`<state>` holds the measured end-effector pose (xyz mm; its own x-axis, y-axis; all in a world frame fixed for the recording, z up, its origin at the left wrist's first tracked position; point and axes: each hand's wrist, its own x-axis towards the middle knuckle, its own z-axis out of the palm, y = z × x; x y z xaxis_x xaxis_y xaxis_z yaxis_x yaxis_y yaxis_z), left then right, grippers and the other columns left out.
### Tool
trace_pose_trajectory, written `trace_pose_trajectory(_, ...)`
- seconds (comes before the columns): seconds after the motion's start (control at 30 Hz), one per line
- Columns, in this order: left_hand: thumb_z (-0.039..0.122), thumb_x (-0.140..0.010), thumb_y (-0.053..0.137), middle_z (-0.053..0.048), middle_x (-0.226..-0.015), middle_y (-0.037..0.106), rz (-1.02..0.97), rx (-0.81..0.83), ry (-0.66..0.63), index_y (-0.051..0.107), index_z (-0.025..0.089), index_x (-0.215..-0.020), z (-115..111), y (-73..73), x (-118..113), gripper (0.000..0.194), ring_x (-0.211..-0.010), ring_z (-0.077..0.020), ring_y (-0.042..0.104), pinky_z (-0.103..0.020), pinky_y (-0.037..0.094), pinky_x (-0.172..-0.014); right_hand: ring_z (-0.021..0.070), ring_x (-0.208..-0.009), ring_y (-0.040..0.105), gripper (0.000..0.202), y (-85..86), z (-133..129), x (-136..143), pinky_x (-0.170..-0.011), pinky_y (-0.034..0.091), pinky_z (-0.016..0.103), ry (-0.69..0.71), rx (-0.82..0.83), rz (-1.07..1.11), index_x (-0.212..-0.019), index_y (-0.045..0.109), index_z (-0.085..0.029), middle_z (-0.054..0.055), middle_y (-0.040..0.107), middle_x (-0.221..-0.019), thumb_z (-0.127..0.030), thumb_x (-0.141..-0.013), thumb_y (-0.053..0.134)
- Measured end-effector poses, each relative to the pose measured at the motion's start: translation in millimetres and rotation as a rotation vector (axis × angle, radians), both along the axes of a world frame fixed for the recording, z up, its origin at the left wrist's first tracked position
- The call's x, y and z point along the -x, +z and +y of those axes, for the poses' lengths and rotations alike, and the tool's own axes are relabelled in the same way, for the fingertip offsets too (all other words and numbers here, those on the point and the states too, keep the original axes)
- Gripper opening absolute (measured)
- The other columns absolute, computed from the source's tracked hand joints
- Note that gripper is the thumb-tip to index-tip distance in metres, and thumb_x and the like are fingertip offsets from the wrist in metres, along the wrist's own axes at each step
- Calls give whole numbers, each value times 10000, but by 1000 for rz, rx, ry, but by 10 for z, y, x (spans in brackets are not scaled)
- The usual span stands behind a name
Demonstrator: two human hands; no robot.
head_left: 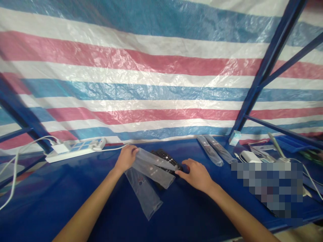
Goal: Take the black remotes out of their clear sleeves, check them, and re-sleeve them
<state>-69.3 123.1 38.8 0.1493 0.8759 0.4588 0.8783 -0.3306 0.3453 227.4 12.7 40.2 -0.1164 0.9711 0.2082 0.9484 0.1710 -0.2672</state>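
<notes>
Left hand (127,157) grips clear sleeves (152,170) (three here, two farther right).

Forearms (88,201) angled inward, left hand (126,158) pinched, right hand (196,173) curled

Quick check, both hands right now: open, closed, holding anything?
Left hand: closed on one end of a plastic sleeve.
Right hand: partly curled at the sleeve's other end, beside a black remote; whether it grips either cannot be told.
</notes>
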Motion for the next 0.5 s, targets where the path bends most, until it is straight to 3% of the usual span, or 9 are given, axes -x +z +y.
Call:
trace_pose_trajectory(0.13,365,-871,381,-153,-1023,642,100,-208,47,619,122,-978,-187,-29,47,357,-973,-306,557,-453,436,-918,239,-838,667,337,102,41,-381,-625,432,295,-382,-98,-210,-1023,615,-151,124,655,-1002,-429,-916,458)
trace_pose_trajectory(0.23,377,-904,359,-133,-998,642,119,-262,-3,618,137,-970,-316,-4,31,359,-968,-293,553,-444,446,-911,285,-898,668,360,126,132,-657,-645,459,322,-575,6,-321,-1061,608,-102,183,654,-1026,-391,-921,444)
trace_pose_trajectory(0.37,380,-925,355,-113,-991,650,96,-261,-68,625,153,-960,-412,11,-63,355,-998,-279,558,-435,444,-933,284,-914,674,273,51,257,-797,-681,467,322,-533,118,-319,-990,651,-102,190,688,-987,-281,-902,466)
trace_pose_trajectory(0.5,418,-935,372,-95,-1129,636,73,-201,-188,585,155,-1137,-504,-8,-214,394,-1088,-253,548,-430,417,-997,251,-899,679,262,-42,307,-719,-689,451,304,-400,144,-303,-981,651,-125,164,700,-992,-186,-900,410)
